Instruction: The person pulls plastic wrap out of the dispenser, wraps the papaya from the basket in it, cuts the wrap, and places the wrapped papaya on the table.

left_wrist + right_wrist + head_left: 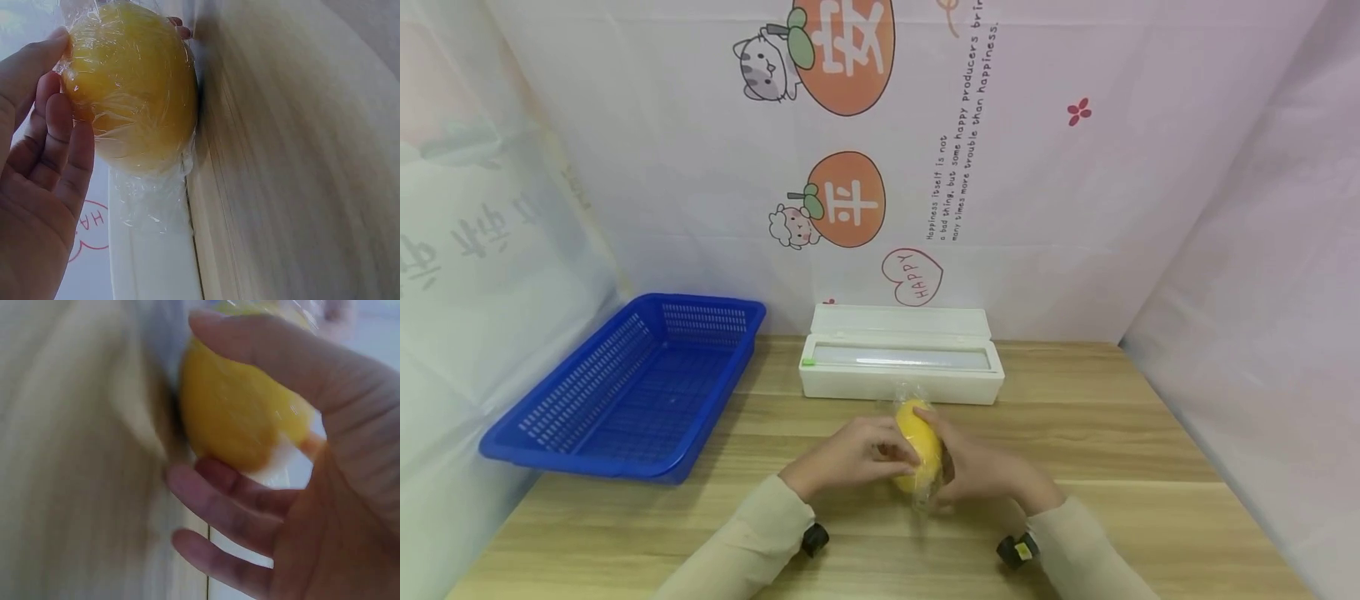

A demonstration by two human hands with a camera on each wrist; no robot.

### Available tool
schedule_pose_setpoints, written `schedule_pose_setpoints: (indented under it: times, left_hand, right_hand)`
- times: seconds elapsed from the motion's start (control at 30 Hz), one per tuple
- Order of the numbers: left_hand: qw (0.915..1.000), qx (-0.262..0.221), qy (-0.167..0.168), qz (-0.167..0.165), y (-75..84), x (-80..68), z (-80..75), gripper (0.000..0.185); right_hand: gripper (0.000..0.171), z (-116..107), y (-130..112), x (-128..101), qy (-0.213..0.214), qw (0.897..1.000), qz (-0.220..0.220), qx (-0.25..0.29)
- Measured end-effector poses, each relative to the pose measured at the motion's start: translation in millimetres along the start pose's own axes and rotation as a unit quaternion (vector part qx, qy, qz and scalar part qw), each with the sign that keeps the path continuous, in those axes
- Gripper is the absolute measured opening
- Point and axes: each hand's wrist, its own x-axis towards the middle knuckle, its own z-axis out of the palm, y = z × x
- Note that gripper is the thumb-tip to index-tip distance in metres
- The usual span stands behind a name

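A yellow mango [922,443], wrapped in clear cling film [147,200], is held close over the wooden table between both hands. My left hand [859,458] pinches the film at the mango's left side, thumb and fingertips against it in the left wrist view. From the right, my right hand [985,471] grips the mango, its thumb over one side and curled fingers beneath in the right wrist view. Loose film sticks out at both ends of the fruit. Just behind stands a white cling film box [898,387], lid raised, with a roll inside.
A blue plastic basket [700,442] stands at the left of the wooden table [1112,517]. A green slider [808,362] sits on the film box's left end. Printed white cloth [1037,208] hangs behind and along both sides.
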Motion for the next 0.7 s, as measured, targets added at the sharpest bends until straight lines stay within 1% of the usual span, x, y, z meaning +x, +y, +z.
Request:
schedule_pose_setpoints:
  times: [0.07,0.1,0.2,0.3,0.37,0.47,0.57,0.7]
  left_hand:
    - [1.0,-0.003,0.003,-0.003,-1.5,0.3,0.7,0.012]
    - [1.0,-0.003,0.004,-0.003,-2.2,0.4,1.1,0.012]
    - [0.9999,-0.007,0.004,-0.013,-3.2,0.7,1.5,0.013]
    - [0.9996,-0.01,0.001,-0.026,-3.6,1.2,0.7,0.014]
    - [0.9994,-0.008,-0.004,-0.032,-3.7,1.2,-0.4,0.015]
    - [0.9994,-0.002,-0.01,-0.032,-5.3,0.6,-1.2,0.017]
    - [0.9997,0.012,-0.013,-0.019,-7.0,0.1,-1.3,0.019]
    - [0.9997,0.016,-0.02,-0.004,-7.6,-0.7,-2.1,0.032]
  right_hand:
    - [0.131,6.5,-2.9,0.8,0.027,0.999,0.002,-0.026]
    - [0.132,9.6,-4.2,1.7,0.037,0.999,0.002,-0.03]
    - [0.13,17.2,-6.1,3.3,0.066,0.997,0.007,-0.046]
    - [0.126,20.7,-6.8,3.7,0.081,0.995,0.015,-0.058]
    - [0.122,20.6,-7.2,2.9,0.082,0.995,0.018,-0.059]
    - [0.116,18.8,-7.3,2.5,0.077,0.995,0.015,-0.053]
    - [0.111,17.2,-6.9,2.9,0.066,0.997,0.014,-0.035]
    - [0.107,15.6,-6.2,2.7,0.049,0.999,0.017,-0.005]
